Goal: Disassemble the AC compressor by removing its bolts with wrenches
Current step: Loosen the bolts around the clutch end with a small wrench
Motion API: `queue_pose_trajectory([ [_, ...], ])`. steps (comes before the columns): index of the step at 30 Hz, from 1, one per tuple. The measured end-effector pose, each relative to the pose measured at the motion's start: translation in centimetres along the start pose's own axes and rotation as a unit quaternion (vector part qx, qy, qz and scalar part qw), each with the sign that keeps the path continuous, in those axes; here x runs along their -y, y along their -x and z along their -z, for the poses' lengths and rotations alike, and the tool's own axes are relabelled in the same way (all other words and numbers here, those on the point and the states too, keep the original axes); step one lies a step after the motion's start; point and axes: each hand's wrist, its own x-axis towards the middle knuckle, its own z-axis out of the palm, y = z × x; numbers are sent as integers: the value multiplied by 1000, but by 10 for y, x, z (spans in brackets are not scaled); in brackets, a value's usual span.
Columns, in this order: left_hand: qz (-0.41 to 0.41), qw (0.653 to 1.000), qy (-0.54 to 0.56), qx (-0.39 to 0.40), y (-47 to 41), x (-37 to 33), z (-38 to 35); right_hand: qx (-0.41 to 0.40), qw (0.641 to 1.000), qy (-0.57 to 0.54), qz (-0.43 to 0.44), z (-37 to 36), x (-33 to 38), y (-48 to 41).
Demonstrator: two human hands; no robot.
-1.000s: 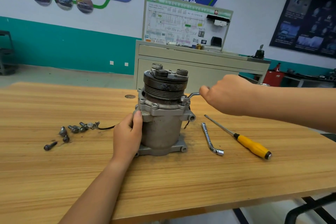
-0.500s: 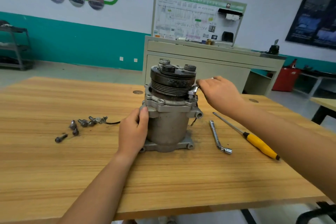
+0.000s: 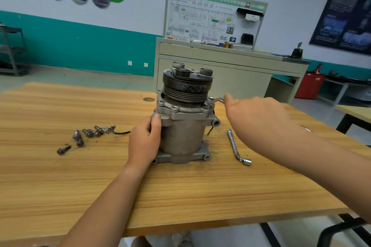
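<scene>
The grey AC compressor [image 3: 183, 126] stands upright on the wooden table [image 3: 180, 192], black pulley on top. My left hand [image 3: 145, 142] grips its left side just under the flange. A silver offset ring wrench [image 3: 215, 100] sits on a bolt at the flange's right rear. My right hand [image 3: 257, 118] holds the wrench's handle; the fingers are hidden behind the hand. Several removed bolts [image 3: 88, 136] lie on the table to the left of the compressor.
An L-shaped socket wrench [image 3: 237, 148] lies on the table right of the compressor, partly under my right forearm. A thin black wire [image 3: 122, 132] runs from the bolts toward the compressor. A beige cabinet [image 3: 220, 72] with a display board stands behind the table.
My right hand swung the wrench handle in toward the pulley, then back out to the right. My left hand kept its hold on the compressor. The yellow-handled screwdriver is now hidden under my right forearm.
</scene>
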Motion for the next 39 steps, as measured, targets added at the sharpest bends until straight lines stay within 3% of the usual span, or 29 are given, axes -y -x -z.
queue_pose_trajectory([
  [9,13,1000,-9,1,0,-1,1,30,994,83,68,5,-5,-16],
  [14,21,1000,-4,4,-1,-1,2,-9,985,118,125,-17,-41,-35],
  [17,20,1000,-1,3,0,-2,2,-28,988,110,106,-30,-50,-49],
  [23,14,1000,-7,-4,-1,-1,0,-121,987,38,100,-64,-36,-84],
  [30,8,1000,-8,-9,-1,0,1,-167,981,-89,49,-72,-27,-92],
  [32,9,1000,-8,-9,-1,-1,1,-217,951,-215,-44,-63,-30,-78],
  [34,11,1000,-4,-11,-1,-1,0,-250,896,-351,-112,-50,-34,-61],
  [36,13,1000,-1,-11,0,-1,0,-216,891,-382,-119,-35,-38,-43],
  [39,14,1000,2,-12,1,-2,0,-56,964,-251,-66,-11,-37,-24],
])
